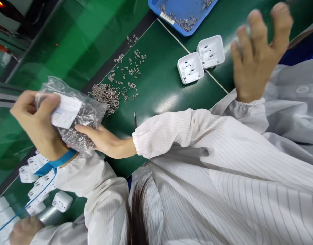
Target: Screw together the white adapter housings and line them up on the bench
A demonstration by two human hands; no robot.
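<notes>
My right hand (pixel 258 51) is raised at the upper right, blurred, with its fingers spread and nothing in it. It hovers near two white square plug housings (pixel 201 58) on the green mat. My left hand (pixel 23 231) shows only in part at the bottom left corner, beside a grey metal cylinder (pixel 48 214); its fingers are cut off by the frame edge. A co-worker in a white striped coat (pixel 210 177) leans across in front of me. Both of the co-worker's hands grip a clear plastic bag (pixel 75 119) of small metal parts with a white label.
Small metal contacts (pixel 113 92) lie loose in a pile on the green mat (pixel 159 95). A blue tray (pixel 182 13) with more of them stands at the top. Several white housings (pixel 39 177) lie at the lower left. A blue wrist strap (pixel 55 163) and cord hang from the co-worker's wrist.
</notes>
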